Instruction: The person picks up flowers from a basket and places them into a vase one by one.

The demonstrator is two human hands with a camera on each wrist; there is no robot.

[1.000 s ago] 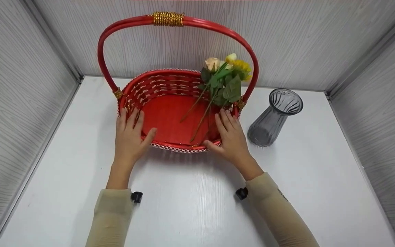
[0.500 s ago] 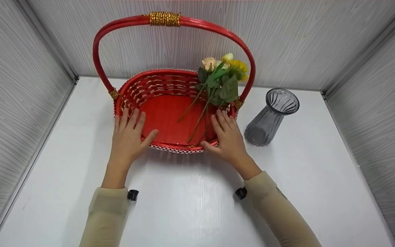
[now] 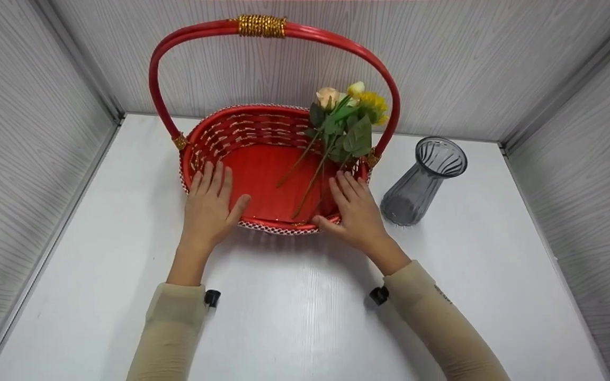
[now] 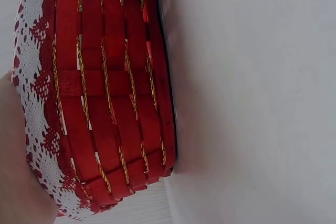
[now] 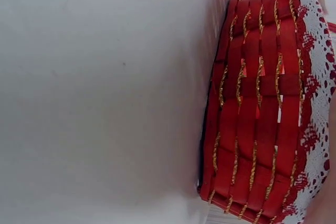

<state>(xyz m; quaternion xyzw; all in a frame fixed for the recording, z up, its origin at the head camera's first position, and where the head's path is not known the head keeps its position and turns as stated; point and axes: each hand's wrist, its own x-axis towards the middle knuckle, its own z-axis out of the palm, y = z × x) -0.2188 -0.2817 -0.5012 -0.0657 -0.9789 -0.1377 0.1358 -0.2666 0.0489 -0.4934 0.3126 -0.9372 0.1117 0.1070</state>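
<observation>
A red woven basket [image 3: 278, 229] with a tall arched handle stands on the white table. My left hand [image 3: 207, 206] lies with straight fingers over its near left rim, fingertips reaching inside. On the near right rim rests my right hand [image 3: 358, 211], fingers extended and thumb spread along the edge. Several flowers [image 3: 344, 119], peach, pale and yellow with green leaves, lean on the basket's right side, stems pointing down toward its floor. Both wrist views show the basket's outer wall, with gold cord and a white lace trim [image 4: 34, 93] along the rim; only part of each hand appears there.
A grey ribbed glass vase [image 3: 416, 185] stands to the right of the basket. Light wood-grain panels [image 3: 469, 63] enclose the white table [image 3: 294, 307] at the back and on both sides.
My left hand has shifted slightly right and forward along the basket's rim. The right hand stays in place on the rim. Basket, flowers and vase keep their arrangement.
</observation>
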